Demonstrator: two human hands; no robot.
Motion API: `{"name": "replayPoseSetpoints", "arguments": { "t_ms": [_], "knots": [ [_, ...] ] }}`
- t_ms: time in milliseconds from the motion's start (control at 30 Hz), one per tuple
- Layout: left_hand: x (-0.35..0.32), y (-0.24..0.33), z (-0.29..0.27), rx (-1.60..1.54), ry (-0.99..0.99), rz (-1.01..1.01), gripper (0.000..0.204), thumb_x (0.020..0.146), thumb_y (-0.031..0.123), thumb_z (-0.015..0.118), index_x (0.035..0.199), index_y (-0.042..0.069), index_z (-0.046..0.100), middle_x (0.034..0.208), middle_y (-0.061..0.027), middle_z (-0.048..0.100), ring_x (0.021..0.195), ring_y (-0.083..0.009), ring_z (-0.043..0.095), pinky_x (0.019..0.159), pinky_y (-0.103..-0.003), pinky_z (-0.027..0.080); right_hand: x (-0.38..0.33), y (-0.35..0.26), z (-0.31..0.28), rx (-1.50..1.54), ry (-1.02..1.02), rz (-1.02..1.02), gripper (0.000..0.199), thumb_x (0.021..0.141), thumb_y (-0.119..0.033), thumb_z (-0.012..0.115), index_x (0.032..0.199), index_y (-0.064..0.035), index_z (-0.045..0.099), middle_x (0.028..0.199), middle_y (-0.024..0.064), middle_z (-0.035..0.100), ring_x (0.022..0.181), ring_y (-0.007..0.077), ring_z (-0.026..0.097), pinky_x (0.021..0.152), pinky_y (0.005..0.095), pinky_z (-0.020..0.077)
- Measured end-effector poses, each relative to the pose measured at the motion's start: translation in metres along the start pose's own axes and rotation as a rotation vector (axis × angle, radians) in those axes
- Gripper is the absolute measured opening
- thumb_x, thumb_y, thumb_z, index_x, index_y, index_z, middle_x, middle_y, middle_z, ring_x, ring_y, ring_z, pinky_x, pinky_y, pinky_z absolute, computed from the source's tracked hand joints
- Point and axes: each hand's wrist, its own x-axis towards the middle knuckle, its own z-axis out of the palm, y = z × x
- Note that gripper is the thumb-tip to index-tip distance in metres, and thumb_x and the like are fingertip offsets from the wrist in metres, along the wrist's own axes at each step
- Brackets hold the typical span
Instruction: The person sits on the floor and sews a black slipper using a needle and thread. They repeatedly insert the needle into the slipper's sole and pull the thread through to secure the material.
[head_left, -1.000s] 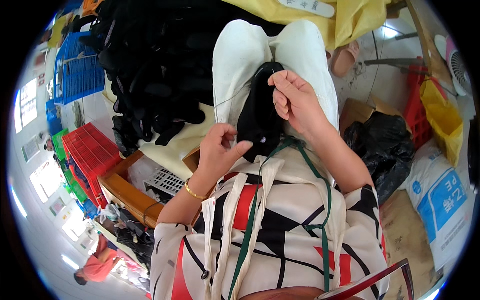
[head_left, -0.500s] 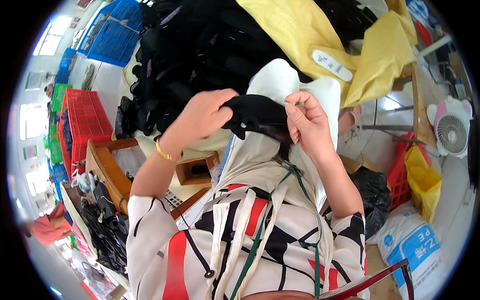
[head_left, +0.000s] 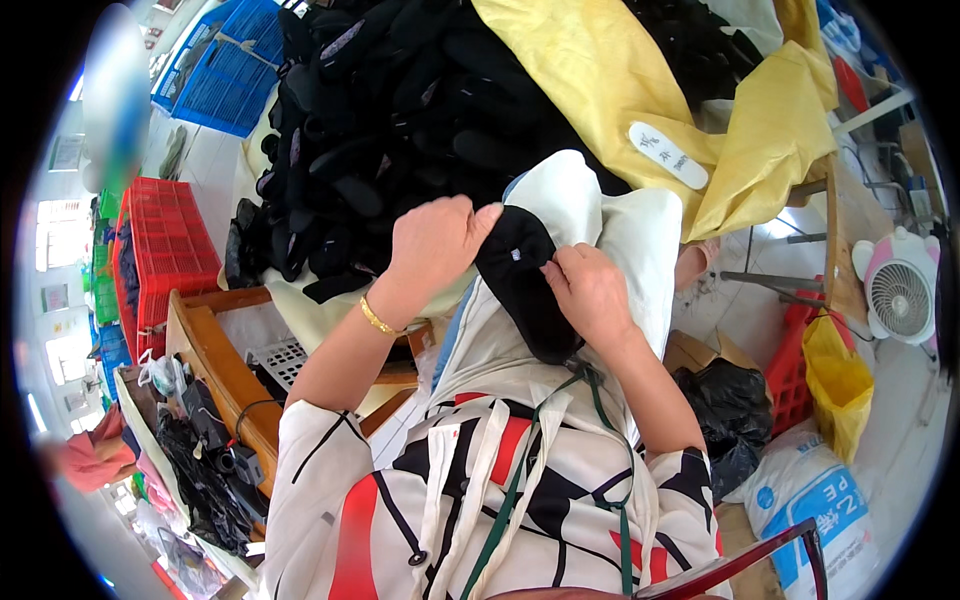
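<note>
A black sock point(head_left: 520, 285), soft and matte, hangs lengthwise between both hands over a cream cloth on the lap. Its upper end is rounded and bears a small pale tag near the top; the lower end narrows and droops toward the body. The left hand point(head_left: 435, 240) pinches its upper left edge, the right hand point(head_left: 590, 290) its right edge.

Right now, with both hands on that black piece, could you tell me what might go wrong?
The black piece is pinched only at its upper end between the left hand and right hand, so it may slip into the lap. If dropped, it could get lost in the black pile just beyond.
</note>
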Motion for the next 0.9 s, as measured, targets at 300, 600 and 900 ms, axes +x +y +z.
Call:
{"name": "replayPoseSetpoints", "arguments": {
  "t_ms": [300,600,900],
  "knots": [
    [-0.023,0.017,0.019,-0.158,-0.021,-0.136,0.054,0.091,0.052,0.057,0.073,0.003,0.067,0.076,-0.0182,0.068,0.073,-0.0388,0.067,0.065,-0.047,0.054,0.003,-0.016,0.012,-0.005,0.048,-0.05,0.028,0.085,-0.02,0.073,0.07,-0.0056,0.053,0.068,0.0134,0.056,0.066,0.0346,0.059,0.059,0.0463,0.0465],
    [-0.038,0.022,0.039,-0.389,0.265,-0.213,0.039,0.094,0.036,0.061,0.073,0.004,0.058,0.073,-0.0178,0.063,0.07,-0.0403,0.063,0.061,-0.048,0.05,-0.007,-0.032,0.008,-0.051,0.029,-0.053,0.035,0.083,-0.025,0.076,0.064,-0.0054,0.054,0.062,0.0114,0.056,0.057,0.0318,0.056,0.053,0.0432,0.0424],
    [-0.035,0.015,0.064,-0.352,0.405,-0.133,0.034,0.088,0.033,0.064,0.07,0.005,0.061,0.067,-0.0156,0.064,0.063,-0.0358,0.064,0.056,-0.046,0.05,-0.015,-0.039,0.008,-0.145,0.068,-0.102,0.035,0.084,-0.02,0.071,0.061,-0.0054,0.05,0.059,0.0126,0.054,0.054,0.0333,0.055,0.051,0.0447,0.0414]
  ]
}}
